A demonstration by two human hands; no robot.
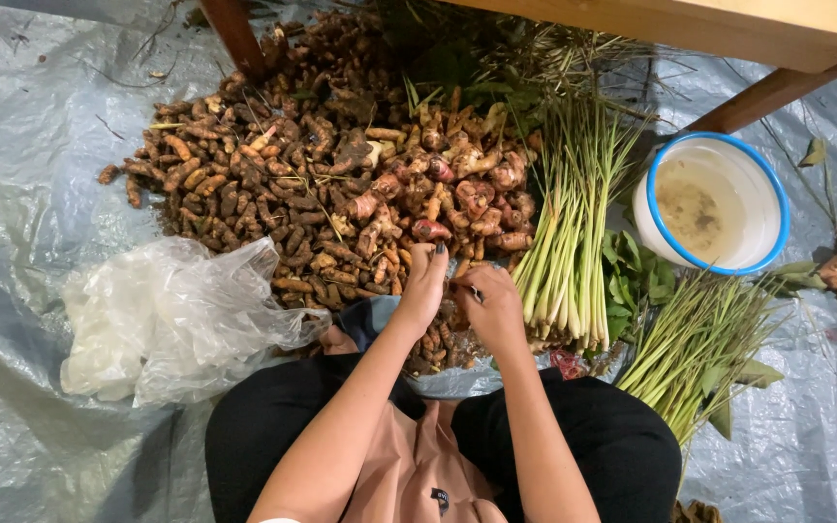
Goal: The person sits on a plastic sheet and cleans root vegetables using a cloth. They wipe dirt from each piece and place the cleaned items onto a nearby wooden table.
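Hands over root pile point(322, 184) | left hand point(425, 283) curled, fingertips on roots just ahead | right hand point(492, 305) closed on small dark piece, beside lemongrass bundle point(569, 252), equally near

Brown, earth-dusted roots point(244, 184) shade into pinkish-tan rhizomes point(448, 184). The lemongrass stalks point(569, 252) run pale green to white. The bucket point(714, 203) is white with a blue rim. The plastic sheet point(31, 174) is translucent grey, the crumpled bag point(167, 320) cloudy white.

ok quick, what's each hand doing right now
left hand: fingers curled on the root pile, hold cannot be told
right hand: closed on a small dark thing, unclear what
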